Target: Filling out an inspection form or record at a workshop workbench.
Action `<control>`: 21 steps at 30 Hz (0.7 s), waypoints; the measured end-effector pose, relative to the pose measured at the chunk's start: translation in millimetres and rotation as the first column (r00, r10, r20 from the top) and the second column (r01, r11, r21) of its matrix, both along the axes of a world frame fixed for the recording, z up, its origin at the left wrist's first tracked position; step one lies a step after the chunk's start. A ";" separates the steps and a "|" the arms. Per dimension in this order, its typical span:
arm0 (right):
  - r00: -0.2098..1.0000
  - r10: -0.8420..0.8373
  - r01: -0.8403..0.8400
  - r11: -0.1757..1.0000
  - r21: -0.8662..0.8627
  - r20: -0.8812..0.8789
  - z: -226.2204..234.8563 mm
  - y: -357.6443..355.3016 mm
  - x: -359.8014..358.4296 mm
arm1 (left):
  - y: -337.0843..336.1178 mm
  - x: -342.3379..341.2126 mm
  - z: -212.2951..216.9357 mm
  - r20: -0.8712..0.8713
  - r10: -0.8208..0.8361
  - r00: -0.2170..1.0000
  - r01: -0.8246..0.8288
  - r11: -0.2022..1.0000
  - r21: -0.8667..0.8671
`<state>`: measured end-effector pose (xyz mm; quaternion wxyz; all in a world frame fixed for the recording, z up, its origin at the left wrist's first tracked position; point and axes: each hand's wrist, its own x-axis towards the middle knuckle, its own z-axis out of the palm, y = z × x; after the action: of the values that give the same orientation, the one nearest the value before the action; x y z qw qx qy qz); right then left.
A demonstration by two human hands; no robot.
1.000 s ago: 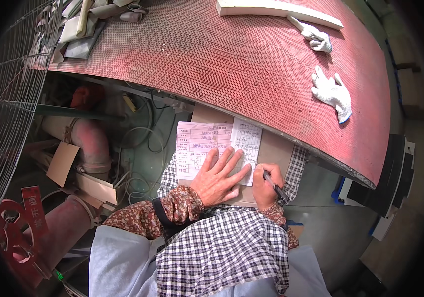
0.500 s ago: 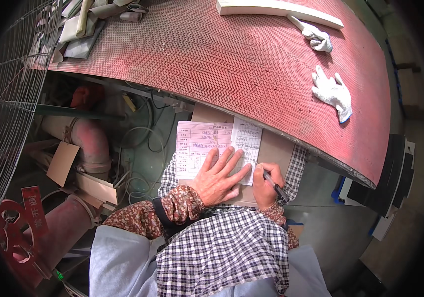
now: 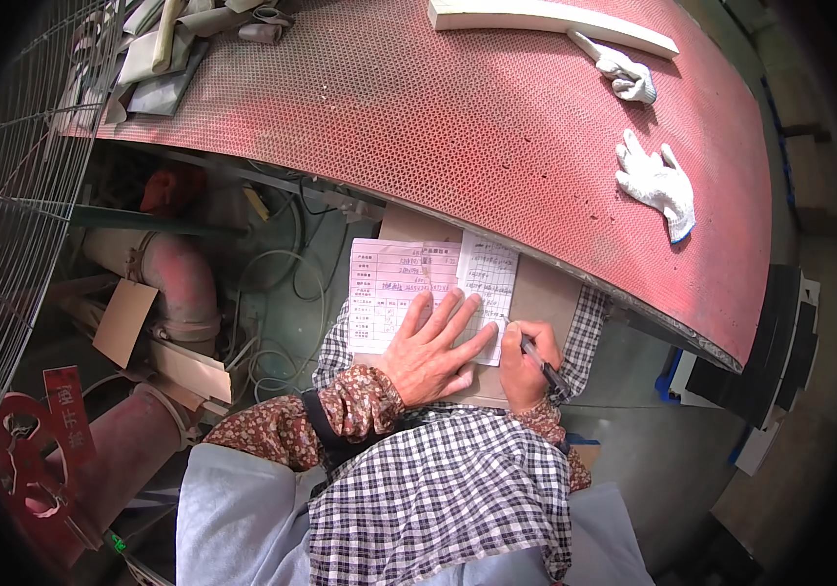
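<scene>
My left hand (image 3: 435,354) lies flat with its fingers spread, pressing on a pink printed form (image 3: 379,283) and the edge of a white sheet with handwriting (image 3: 489,269). Both papers rest on a brown cardboard piece (image 3: 545,293) across my lap. In my right hand (image 3: 528,363) is a dark pen (image 3: 547,371), pinched between thumb and fingers. That hand rests at the lower right corner of the white sheet; the pen's tip is hidden by my fingers.
A red perforated tabletop (image 3: 389,107) stretches ahead, bearing two white knitted gloves (image 3: 657,184), a pale bar (image 3: 550,18) and grey scraps (image 3: 160,83). To the left stand a wire mesh (image 3: 28,176), red pipes (image 3: 111,459) and a handwheel (image 3: 23,469). Dark panels (image 3: 755,366) lean at right.
Almost nothing differs. The papers have shifted very slightly, while both hands keep their places and the right still grips the pen.
</scene>
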<state>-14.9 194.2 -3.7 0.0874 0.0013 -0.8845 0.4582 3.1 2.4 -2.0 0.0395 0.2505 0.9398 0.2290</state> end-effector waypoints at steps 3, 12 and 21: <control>1.000 -0.007 0.007 1.000 0.004 0.007 1.3 -0.2 0.4 | 0.0 -0.2 -0.1 0.001 -0.001 1.000 0.001 1.000 0.008; 0.999 0.018 -0.018 1.000 -0.020 -0.029 -0.2 1.5 -0.2 | -0.9 -0.5 1.0 0.003 -0.005 1.000 0.005 1.000 0.009; 1.000 0.012 -0.012 1.000 -0.017 -0.004 1.0 0.0 -0.8 | -0.2 -1.1 1.7 0.004 -0.006 1.000 0.006 1.000 0.002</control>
<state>-15.7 194.2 -2.7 0.0862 0.0069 -0.8803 0.4664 2.0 2.2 -0.3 0.0418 0.2529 0.9387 0.2304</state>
